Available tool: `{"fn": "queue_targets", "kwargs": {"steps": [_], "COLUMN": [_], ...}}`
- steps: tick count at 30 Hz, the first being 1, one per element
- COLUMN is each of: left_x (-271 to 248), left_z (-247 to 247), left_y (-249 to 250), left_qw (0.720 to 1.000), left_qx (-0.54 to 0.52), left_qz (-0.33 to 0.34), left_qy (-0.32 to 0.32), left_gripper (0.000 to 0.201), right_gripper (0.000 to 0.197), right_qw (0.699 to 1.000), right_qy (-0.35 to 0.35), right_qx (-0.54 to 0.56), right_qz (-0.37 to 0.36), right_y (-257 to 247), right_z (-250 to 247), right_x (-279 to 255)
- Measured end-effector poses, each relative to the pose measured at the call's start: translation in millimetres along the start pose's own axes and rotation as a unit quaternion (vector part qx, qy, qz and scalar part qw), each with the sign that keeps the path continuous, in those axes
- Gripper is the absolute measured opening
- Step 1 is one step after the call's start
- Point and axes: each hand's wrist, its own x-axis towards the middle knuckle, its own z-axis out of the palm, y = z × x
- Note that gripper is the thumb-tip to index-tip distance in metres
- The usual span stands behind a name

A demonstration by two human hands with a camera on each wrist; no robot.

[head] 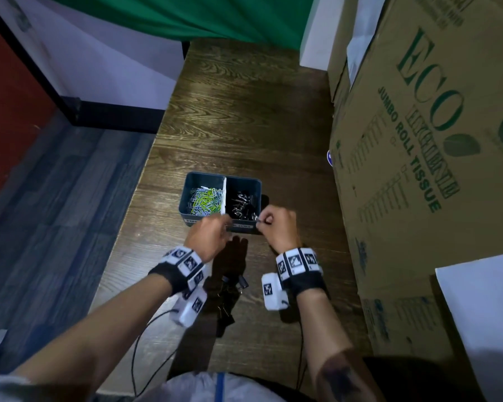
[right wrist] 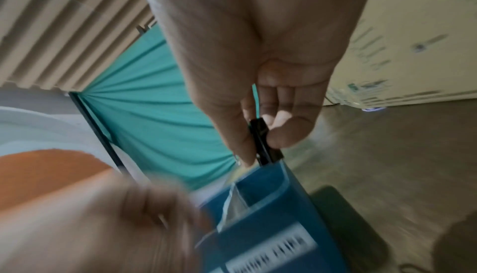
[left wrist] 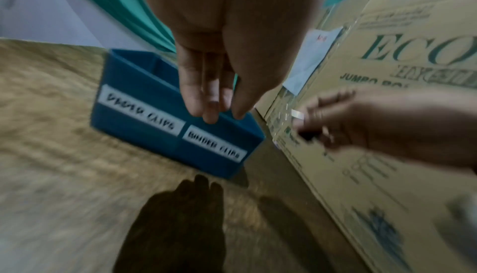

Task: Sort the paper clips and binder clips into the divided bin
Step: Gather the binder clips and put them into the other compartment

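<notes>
Our right hand [right wrist: 260, 85] pinches a small black metal binder clip [right wrist: 263, 142] between thumb and forefinger, at the centre of the right wrist view, just above the near rim of the blue plastic divided bin [head: 219, 198]. Our left hand [left wrist: 219, 63] hangs with fingers straight and close together at the top centre of the left wrist view, fingertips over the bin's near wall; it appears to hold nothing.

In the head view the bin sits mid-frame: coloured wire paper clips [head: 205, 200] fill its left compartment, dark binder clips [head: 243, 204] its right. More dark clips [head: 230, 288] lie in shadow lower centre, between our wrists, on the dark wood-grain table [head: 244, 126].

The risks we judge: releasing so close to the rim could drop the clip outside, and the left fingers could nudge the light bin or its white divider [head: 224, 195].
</notes>
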Motion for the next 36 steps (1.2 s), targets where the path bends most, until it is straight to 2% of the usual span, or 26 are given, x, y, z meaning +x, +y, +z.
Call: {"fn": "queue_targets", "kwargs": {"steps": [2, 3, 6, 8, 11, 13, 15, 17, 23, 26, 27, 29, 31, 33, 36], "left_x": [-26.2, -38.9, -71.0, -86.9, -100.4, -104.0, -104.8, -104.1, -102.2, -105.5, -106.6, -107.7, -108.2, -108.0, -106.6], "left_z": [12.9, 20.0, 39.0, 48.6, 63.5, 73.1, 80.3, 83.3, 79.9, 77.6, 75.1, 71.3, 68.7, 66.8, 63.0], "left_y": [-8.5, -12.6, -22.4, -23.4, -20.7, -18.7, -18.7, -22.3, -29.2, -35.7, -36.1, -35.5, -33.9, -32.5, -32.8], "left_qw": [0.998, 0.993, 0.969, 0.954, 0.936, 0.928, 0.93, 0.939, 0.974, 0.984, 0.985, 0.985, 0.984, 0.984, 0.983], "left_qx": [0.032, 0.05, 0.078, 0.094, 0.153, 0.194, 0.212, 0.21, 0.092, 0.021, -0.002, -0.032, -0.038, -0.027, 0.003], "left_qz": [0.003, 0.003, -0.007, 0.015, 0.049, 0.063, 0.076, 0.081, -0.014, -0.056, -0.068, -0.076, -0.073, -0.077, -0.084], "left_qy": [-0.062, -0.103, -0.234, -0.285, -0.315, -0.311, -0.29, -0.259, -0.208, -0.17, -0.159, -0.152, -0.156, -0.159, -0.165], "left_gripper": [0.023, 0.033, 0.086, 0.111, 0.122, 0.117, 0.101, 0.088, 0.084, 0.064, 0.056, 0.048, 0.042, 0.037, 0.03], "right_gripper": [0.011, 0.015, 0.026, 0.025, 0.029, 0.042, 0.061, 0.073, 0.067, 0.048, 0.047, 0.06, 0.068, 0.059, 0.04], "right_qw": [0.999, 0.998, 0.995, 0.996, 0.998, 0.985, 0.956, 0.939, 0.951, 0.96, 0.962, 0.96, 0.951, 0.944, 0.951], "right_qy": [0.037, 0.05, 0.064, 0.048, -0.042, -0.144, -0.25, -0.297, -0.217, -0.182, -0.176, -0.186, -0.211, -0.23, -0.203], "right_qx": [0.025, 0.037, 0.046, 0.033, -0.023, -0.093, -0.15, -0.176, -0.215, -0.208, -0.206, -0.205, -0.214, -0.22, -0.216], "right_qz": [-0.022, -0.033, -0.061, -0.061, -0.043, -0.021, -0.003, -0.011, -0.048, -0.04, -0.037, -0.043, -0.066, -0.09, -0.092], "right_y": [-9.8, -12.9, -12.4, -5.4, 12.8, 23.7, 33.8, 42.9, 59.3, 59.9, 60.5, 59.7, 57.8, 55.3, 54.5], "right_z": [-3.9, -4.8, -2.6, 4.2, 24.9, 41.0, 57.0, 72.4, 103.6, 104.7, 105.0, 102.1, 100.1, 100.1, 101.8], "right_x": [16.3, 22.7, 30.6, 23.1, -1.9, -22.5, -43.8, -64.4, -95.8, -96.9, -96.6, -95.5, -93.3, -92.3, -93.9]}}
